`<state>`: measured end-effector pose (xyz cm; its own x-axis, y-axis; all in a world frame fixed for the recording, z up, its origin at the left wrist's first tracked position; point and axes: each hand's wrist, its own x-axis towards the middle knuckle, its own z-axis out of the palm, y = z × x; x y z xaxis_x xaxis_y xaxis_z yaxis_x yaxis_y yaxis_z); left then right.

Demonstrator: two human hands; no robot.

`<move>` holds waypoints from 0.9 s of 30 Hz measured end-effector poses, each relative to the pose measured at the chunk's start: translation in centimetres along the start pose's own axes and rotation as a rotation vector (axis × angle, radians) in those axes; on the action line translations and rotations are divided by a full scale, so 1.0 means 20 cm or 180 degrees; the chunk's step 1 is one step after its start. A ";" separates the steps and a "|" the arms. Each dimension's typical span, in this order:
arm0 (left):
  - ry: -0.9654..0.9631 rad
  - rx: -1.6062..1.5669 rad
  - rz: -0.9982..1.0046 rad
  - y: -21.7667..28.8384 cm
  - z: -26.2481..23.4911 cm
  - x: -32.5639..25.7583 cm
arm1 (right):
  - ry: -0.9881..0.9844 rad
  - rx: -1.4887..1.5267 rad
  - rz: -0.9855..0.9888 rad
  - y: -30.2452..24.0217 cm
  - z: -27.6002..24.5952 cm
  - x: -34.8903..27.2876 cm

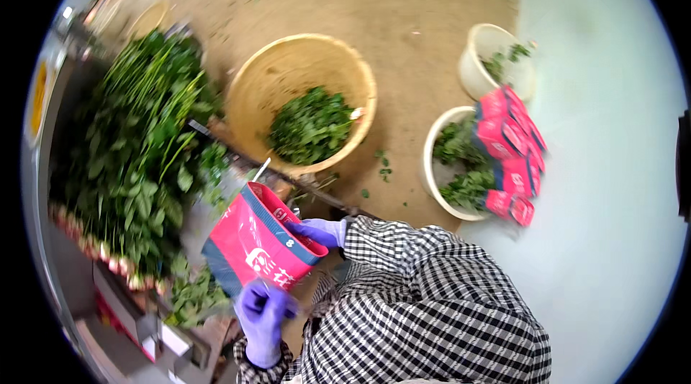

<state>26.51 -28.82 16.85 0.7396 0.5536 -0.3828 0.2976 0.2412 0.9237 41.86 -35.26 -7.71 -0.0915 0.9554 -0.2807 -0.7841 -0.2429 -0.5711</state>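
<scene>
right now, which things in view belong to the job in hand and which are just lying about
Seemingly in the job:
pink bag, with the right hand at its mouth
left hand, blurred, by its lower edge
leafy flowers, piled beside it

Probably just lying about:
fallen leaves on the floor
yellow tub, leaves inside

Bright, even light fills the view, with soft shading inside the yellow tub (253, 85). The left hand (263, 318) is smeared by motion blur. Straight edges bow toward the black, blue-fringed border; the upper left looks hazy, with small glints.
</scene>
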 end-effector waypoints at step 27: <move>-0.1446 0.0793 -0.0767 -0.44 1.36 0.23 | 0.4448 0.1237 -0.2370 -0.10 0.23 -2.83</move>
<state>43.78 -50.08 7.37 0.8021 0.0946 -0.5896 0.5827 0.0923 0.8075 45.79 -88.03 12.97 0.7835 -0.1043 -0.6126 -0.5167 0.4381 -0.7356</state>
